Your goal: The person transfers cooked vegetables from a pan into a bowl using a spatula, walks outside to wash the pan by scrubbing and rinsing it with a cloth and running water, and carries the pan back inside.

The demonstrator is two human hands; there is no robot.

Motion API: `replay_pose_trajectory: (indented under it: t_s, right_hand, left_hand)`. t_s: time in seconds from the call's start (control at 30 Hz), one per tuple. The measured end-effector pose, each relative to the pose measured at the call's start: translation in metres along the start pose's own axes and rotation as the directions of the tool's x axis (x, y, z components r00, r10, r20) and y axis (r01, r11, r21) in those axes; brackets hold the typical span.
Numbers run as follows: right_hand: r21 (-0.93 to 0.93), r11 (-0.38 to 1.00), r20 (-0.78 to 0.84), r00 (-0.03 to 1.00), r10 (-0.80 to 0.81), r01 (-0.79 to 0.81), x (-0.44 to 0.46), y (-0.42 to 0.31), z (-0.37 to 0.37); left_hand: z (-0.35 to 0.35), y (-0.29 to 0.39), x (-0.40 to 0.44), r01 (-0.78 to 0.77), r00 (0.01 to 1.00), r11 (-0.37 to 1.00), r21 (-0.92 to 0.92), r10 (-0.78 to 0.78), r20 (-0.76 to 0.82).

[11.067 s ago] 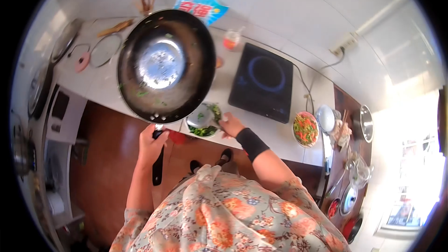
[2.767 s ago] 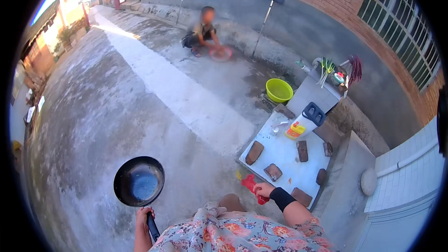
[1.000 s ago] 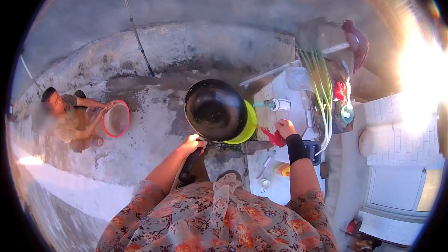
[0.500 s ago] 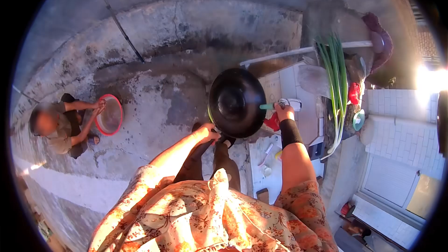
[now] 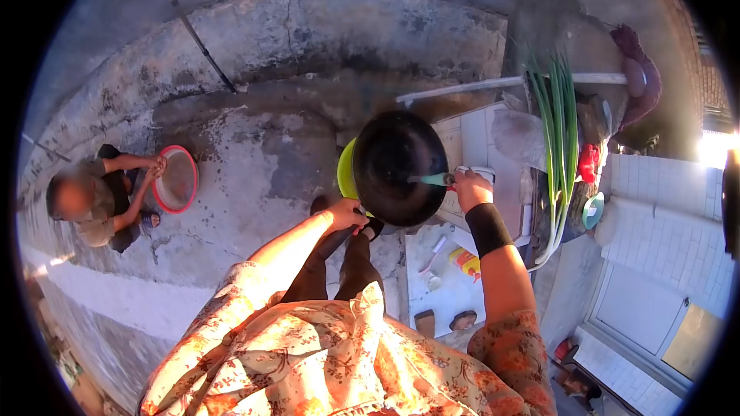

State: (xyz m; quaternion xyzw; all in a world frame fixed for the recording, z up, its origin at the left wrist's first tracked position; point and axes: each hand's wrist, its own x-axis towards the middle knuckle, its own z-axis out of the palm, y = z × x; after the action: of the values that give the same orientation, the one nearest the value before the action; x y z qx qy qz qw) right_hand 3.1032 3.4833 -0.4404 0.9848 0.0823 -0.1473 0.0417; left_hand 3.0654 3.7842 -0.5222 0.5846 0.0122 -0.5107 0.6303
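A round black wok [image 5: 397, 142] is in front of me, its dark inside facing up. My left hand [image 5: 345, 216] is closed at its near-left edge, around what looks like its dark handle. My right hand [image 5: 472, 188] grips a pale green utensil [image 5: 436, 179] at the wok's right side. The utensil's tip reaches over the wok's inside; its exact kind is unclear. A lime-green basin [image 5: 346, 171] shows at the wok's left, mostly hidden by it.
At left a person [image 5: 94, 204] crouches, hands on a red-rimmed basin [image 5: 176, 177]. Long green onions [image 5: 556, 139] lie at right by a clear plastic bag [image 5: 520, 135]. A yellow-and-red packet [image 5: 465, 263] is on a white surface [image 5: 443, 304]. A concrete wall [image 5: 331, 31] runs behind.
The wok has shifted slightly right, uncovering more of the lime-green basin. More of the utensil now extends over the wok's inside. The yellow-and-red packet has come into fuller view.
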Motion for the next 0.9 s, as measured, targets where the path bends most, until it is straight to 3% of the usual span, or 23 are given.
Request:
replay_pose_trajectory:
  t_s: [0.13,0.4,0.73,0.9]
  right_hand:
    - [-0.042,0.997,-0.045,0.996,-0.071,0.069,0.001,0.004,0.0]
    - [0.068,0.997,0.029,0.999,-0.039,0.037,0.002,-0.002,-0.011]
    - [0.075,0.996,-0.043,0.998,-0.038,0.041,0.005,-0.002,-0.003]
    - [0.097,0.994,-0.027,0.999,-0.04,0.042,0.006,-0.002,-0.004]
  left_hand:
    - [0.003,0.005,0.003,0.011,1.0,1.0,-0.014,-0.011,0.009]
    - [0.007,0.006,0.006,0.017,1.0,0.999,-0.035,-0.016,0.015]
    - [0.005,-0.007,0.01,-0.052,0.999,0.998,-0.025,0.052,0.01]
    - [0.004,-0.007,0.009,0.003,1.0,1.0,0.027,-0.002,-0.013]
